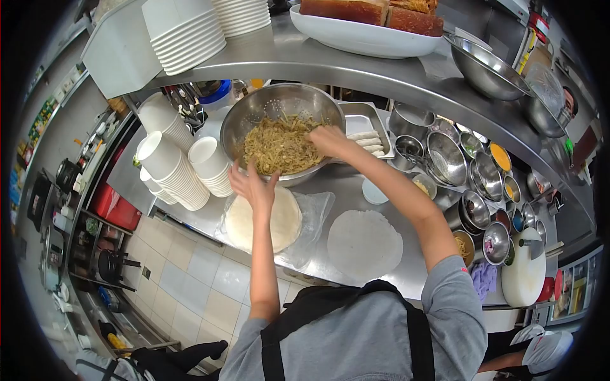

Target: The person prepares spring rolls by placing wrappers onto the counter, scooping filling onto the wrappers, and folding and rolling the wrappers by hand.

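A large steel bowl (235, 130) holds a brownish shredded filling (273, 145), noodle-like in look. My right hand (329, 141) is over the right side of the bowl, fingers curled down against the filling; their tips are hidden. At the near-left rim, my left hand (253, 188) has its fingers spread and seems to touch the bowl. Just below that hand lie round pale wrappers (279, 219) on a clear plastic sheet (311, 213). A single round thin wrapper (365, 244) rests flat on the steel counter to the right.
Stacked white paper tubs (171, 168) stand left of the bowl. Behind my right arm, a metal tray (359, 114) holds several pale rolls (370, 145). Steel bowls (445, 155) crowd the right side. An overhead shelf (279, 51) crosses above. Other people (534, 352) are nearby.
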